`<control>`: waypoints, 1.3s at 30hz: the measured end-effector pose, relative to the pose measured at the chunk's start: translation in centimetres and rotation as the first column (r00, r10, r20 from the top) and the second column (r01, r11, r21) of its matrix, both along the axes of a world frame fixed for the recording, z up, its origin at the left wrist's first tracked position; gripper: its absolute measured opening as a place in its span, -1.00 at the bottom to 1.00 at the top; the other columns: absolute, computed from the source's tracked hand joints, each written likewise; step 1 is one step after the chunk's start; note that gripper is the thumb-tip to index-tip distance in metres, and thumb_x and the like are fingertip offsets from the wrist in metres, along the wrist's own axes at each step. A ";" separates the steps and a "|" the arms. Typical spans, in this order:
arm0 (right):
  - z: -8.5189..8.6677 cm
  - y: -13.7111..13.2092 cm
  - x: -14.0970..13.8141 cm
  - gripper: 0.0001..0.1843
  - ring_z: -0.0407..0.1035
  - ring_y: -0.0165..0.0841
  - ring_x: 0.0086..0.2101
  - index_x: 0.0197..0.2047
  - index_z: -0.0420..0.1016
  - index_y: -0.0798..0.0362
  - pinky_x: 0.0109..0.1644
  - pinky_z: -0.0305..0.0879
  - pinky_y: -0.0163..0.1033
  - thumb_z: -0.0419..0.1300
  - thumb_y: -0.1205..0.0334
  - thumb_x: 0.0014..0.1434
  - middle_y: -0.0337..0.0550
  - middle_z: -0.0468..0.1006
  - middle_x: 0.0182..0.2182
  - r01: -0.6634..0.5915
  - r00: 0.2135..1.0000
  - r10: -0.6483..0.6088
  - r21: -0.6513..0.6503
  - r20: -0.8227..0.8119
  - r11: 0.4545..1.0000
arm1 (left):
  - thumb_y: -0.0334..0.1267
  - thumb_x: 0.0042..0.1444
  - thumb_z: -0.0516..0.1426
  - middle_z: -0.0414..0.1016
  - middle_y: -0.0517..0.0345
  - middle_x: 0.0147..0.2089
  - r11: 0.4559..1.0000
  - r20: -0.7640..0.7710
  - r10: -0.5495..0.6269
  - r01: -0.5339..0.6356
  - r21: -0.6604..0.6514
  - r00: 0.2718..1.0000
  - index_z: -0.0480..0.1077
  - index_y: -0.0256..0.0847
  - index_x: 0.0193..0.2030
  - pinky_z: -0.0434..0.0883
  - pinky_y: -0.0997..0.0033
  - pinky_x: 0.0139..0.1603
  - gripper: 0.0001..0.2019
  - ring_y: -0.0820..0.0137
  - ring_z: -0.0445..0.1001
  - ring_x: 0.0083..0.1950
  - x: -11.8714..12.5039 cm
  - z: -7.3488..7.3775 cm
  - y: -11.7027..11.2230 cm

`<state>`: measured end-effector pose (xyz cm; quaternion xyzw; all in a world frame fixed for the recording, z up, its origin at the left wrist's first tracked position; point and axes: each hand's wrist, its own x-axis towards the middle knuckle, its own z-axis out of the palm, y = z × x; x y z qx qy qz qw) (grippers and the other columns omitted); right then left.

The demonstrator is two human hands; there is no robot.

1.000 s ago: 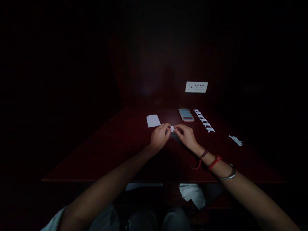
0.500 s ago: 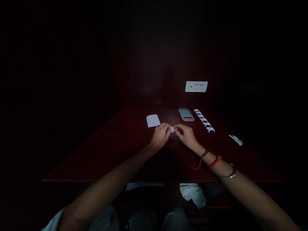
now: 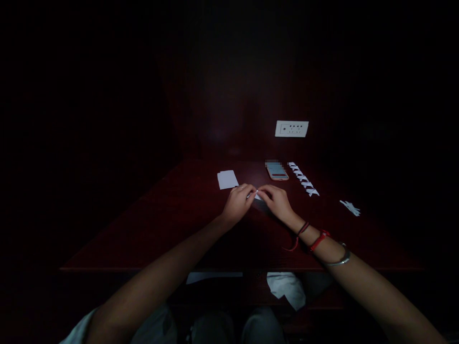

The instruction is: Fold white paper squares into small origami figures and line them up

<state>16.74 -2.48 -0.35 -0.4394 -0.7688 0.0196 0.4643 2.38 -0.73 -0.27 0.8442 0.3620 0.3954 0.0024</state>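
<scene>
Both my hands meet over the middle of a dark red table (image 3: 172, 229). My left hand (image 3: 238, 204) and my right hand (image 3: 278, 203) pinch a small white folded paper piece (image 3: 255, 195) between their fingertips, just above the tabletop. Most of that paper is hidden by the fingers. My right wrist carries red string bands and a metal bangle. A small stack of white paper squares (image 3: 227, 179) lies just behind my left hand.
A phone (image 3: 277, 171) lies at the back of the table. To its right runs a row of several small white folded paper shapes (image 3: 303, 179), and another folded piece (image 3: 350, 207) lies further right. A white wall socket (image 3: 291, 128) sits behind. The room is very dark.
My fingertips have shifted slightly on the small paper piece; the hands stay in the same place. Nothing else has moved.
</scene>
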 end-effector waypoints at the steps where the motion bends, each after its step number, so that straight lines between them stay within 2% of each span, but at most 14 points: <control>1: 0.0 0.0 0.0 -0.81 0.31 -0.39 -0.39 -0.39 0.39 0.08 -0.30 0.17 -0.32 -0.03 0.26 0.05 -0.15 0.45 -0.44 0.004 1.000 -0.004 0.002 0.007 1.000 | -0.35 0.04 -0.05 0.33 0.16 -0.34 1.000 -0.001 -0.005 0.005 -0.003 1.000 0.26 -0.22 -0.35 0.23 0.43 -0.22 -0.90 0.43 0.30 -0.27 0.0 0.0 0.0; 6: 0.2 -0.2 0.1 -0.82 0.27 -0.40 -0.42 -0.43 0.36 0.08 -0.32 0.14 -0.34 -0.04 0.25 0.06 -0.16 0.41 -0.48 0.013 0.999 -0.014 0.009 0.037 1.000 | -0.35 0.04 -0.06 0.33 0.18 -0.35 0.998 0.032 -0.051 0.052 -0.034 0.998 0.26 -0.21 -0.36 0.25 0.46 -0.23 -0.90 0.45 0.31 -0.28 0.0 0.1 -0.1; 10: 0.2 -0.2 0.1 -0.81 0.25 -0.41 -0.42 -0.45 0.33 0.08 -0.32 0.13 -0.35 -0.07 0.27 0.07 -0.17 0.38 -0.49 -0.005 0.999 0.005 0.014 0.037 1.000 | -0.35 0.03 -0.04 0.34 0.19 -0.34 0.988 0.147 -0.097 0.113 -0.104 0.984 0.23 -0.23 -0.33 0.27 0.50 -0.24 -0.92 0.48 0.33 -0.29 0.0 0.2 0.0; 15: 0.0 0.1 0.3 -0.81 0.23 -0.43 -0.44 -0.46 0.29 0.09 -0.36 0.12 -0.36 -0.10 0.28 0.07 -0.19 0.35 -0.50 0.016 0.999 -0.016 -0.008 -0.037 1.000 | -0.31 0.00 -0.01 0.35 0.20 -0.31 0.947 0.196 -0.179 0.223 -0.230 0.964 0.25 -0.22 -0.29 0.28 0.51 -0.23 -0.88 0.49 0.35 -0.27 -0.5 0.3 0.6; 19: -0.3 0.5 0.6 -0.80 0.22 -0.44 -0.47 -0.46 0.29 0.10 -0.40 0.12 -0.37 -0.09 0.24 0.06 -0.21 0.34 -0.52 0.013 0.996 -0.017 -0.048 -0.091 0.999 | -0.27 0.01 -0.02 0.35 0.22 -0.40 0.908 0.230 -0.200 0.268 -0.321 0.952 0.26 -0.24 -0.35 0.29 0.54 -0.32 -0.89 0.50 0.35 -0.35 -0.9 0.1 1.2; 22: -0.4 0.6 0.8 -0.78 0.22 -0.45 -0.48 -0.42 0.32 0.10 -0.40 0.13 -0.37 -0.08 0.20 0.05 -0.21 0.35 -0.51 -0.018 0.993 0.009 -0.077 -0.118 0.997 | -0.27 0.01 -0.03 0.33 0.23 -0.45 0.893 0.265 -0.210 0.295 -0.339 0.941 0.24 -0.25 -0.36 0.28 0.57 -0.38 -0.89 0.52 0.35 -0.39 -1.1 0.0 1.3; 25: -0.5 0.8 0.9 -0.75 0.23 -0.46 -0.48 -0.31 0.34 0.11 -0.42 0.15 -0.38 -0.01 0.15 0.01 -0.20 0.37 -0.48 -0.049 0.988 0.030 -0.123 -0.154 0.991 | -0.27 0.01 -0.03 0.32 0.24 -0.43 0.905 0.283 -0.191 0.280 -0.319 0.940 0.23 -0.24 -0.32 0.27 0.59 -0.40 -0.89 0.53 0.34 -0.40 -1.2 0.0 1.3; 31: -1.2 1.6 1.1 -0.62 0.25 -0.49 -0.50 -0.13 0.27 0.11 -0.41 0.19 -0.38 0.07 0.19 -0.07 -0.22 0.41 -0.46 -0.134 0.969 0.074 -0.250 -0.236 0.959 | -0.30 -0.01 0.00 0.30 0.26 -0.43 0.903 0.244 -0.230 0.300 -0.308 0.942 0.18 -0.21 -0.24 0.25 0.60 -0.39 -0.84 0.54 0.33 -0.39 -1.0 -0.2 1.4; 36: -1.9 1.8 1.5 -0.68 0.28 -0.49 -0.49 -0.25 0.37 0.11 -0.37 0.20 -0.36 0.15 0.25 -0.16 -0.18 0.44 -0.40 -0.154 0.972 0.073 -0.375 -0.222 0.914 | -0.34 -0.02 -0.01 0.31 0.26 -0.43 0.878 0.162 -0.223 0.270 -0.396 0.961 0.19 -0.23 -0.27 0.24 0.62 -0.45 -0.87 0.57 0.31 -0.46 -1.3 -1.0 2.3; 39: -2.2 1.9 1.5 -0.69 0.26 -0.49 -0.54 -0.28 0.40 0.15 -0.43 0.19 -0.37 0.15 0.25 -0.18 -0.19 0.44 -0.50 -0.175 0.966 0.060 -0.466 -0.251 0.867 | -0.36 -0.04 0.00 0.32 0.27 -0.46 0.864 0.095 -0.227 0.245 -0.440 0.969 0.23 -0.25 -0.32 0.21 0.63 -0.48 -0.90 0.57 0.29 -0.49 -1.6 -1.5 2.8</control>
